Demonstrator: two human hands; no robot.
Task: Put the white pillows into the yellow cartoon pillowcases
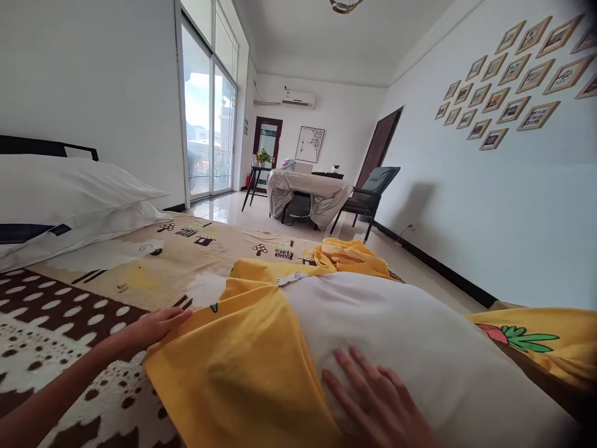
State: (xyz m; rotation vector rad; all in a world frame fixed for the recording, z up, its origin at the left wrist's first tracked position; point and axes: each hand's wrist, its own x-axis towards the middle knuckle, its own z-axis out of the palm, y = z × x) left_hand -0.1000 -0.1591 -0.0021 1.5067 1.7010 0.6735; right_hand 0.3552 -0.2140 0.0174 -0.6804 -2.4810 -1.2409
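A yellow pillowcase (242, 361) with bits of printed pattern covers one end of a plump white pillow (401, 317) on the bed. At the left, my left hand (163, 325) pinches the pillowcase's edge between its thumb and fingers. My right hand (373, 392) lies on the white pillow, close to the case's opening, with its fingers spread. The rest of the pillow stretches out bare towards the lower right. Beyond it lies a crumpled heap of yellow cloth (352, 254).
A patterned blanket (186, 261) spreads over the bed, with white pillows (69, 186) at the left. More yellow cloth with a printed plant (559, 336) lies at the right. Past the bed stand a covered table (303, 182) and a dark chair (373, 193).
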